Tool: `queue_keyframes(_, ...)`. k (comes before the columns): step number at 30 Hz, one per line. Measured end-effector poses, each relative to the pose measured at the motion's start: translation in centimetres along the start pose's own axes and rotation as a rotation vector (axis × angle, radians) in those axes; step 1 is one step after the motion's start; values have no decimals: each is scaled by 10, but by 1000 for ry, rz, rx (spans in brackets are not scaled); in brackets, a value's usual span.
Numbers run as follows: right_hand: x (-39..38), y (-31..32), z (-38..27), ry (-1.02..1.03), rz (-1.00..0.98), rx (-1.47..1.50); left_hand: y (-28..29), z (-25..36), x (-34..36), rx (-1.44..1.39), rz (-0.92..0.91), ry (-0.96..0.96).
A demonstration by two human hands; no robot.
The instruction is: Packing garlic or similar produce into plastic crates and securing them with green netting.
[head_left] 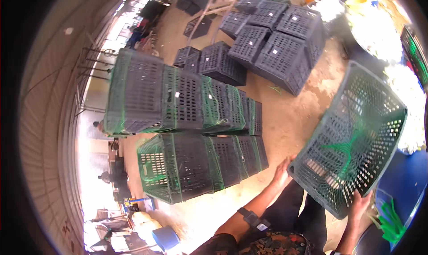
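Observation:
A dark plastic crate (332,126) with slotted walls is held tilted in front of me at the right. My left hand (283,171) is closed on its near left corner, though its fingertips are partly hidden behind the rim. My right hand (359,204) grips the lower right edge. Inside the crate, blurred green strands (345,146) lie against the slotted base; I cannot tell whether they are leaves or twine.
Two rows of stacked dark crates (183,94) tied with green twine stand left. More black crates (281,50) are piled farther back. On the right are a blue drum (403,179) and bright white heaps (372,30). A blue bucket (165,238) sits lower left.

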State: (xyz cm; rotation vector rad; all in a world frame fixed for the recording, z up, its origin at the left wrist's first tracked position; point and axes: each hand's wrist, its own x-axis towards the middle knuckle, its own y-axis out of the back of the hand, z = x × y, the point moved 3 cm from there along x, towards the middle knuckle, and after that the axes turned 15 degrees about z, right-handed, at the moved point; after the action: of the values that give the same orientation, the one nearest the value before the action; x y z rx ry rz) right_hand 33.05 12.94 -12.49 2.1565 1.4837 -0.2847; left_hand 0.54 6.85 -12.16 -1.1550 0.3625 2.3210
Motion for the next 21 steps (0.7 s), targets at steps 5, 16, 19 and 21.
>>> queue_keyframes(5,-12,0,-63,72,-239,-20,66,-27,8,547,-80,-733)
queue_keyframes(16,-108,-59,-318,484,-282,207,139,261,-242,313,-243,-1531)
queue_keyframes(19,-108,-87,-396,939,-536,380,201,330,-317,569,250,-1952)
queue_keyframes(21,-154,-123,-477,1067,-570,317,238,369,-357,590,788,-2297)
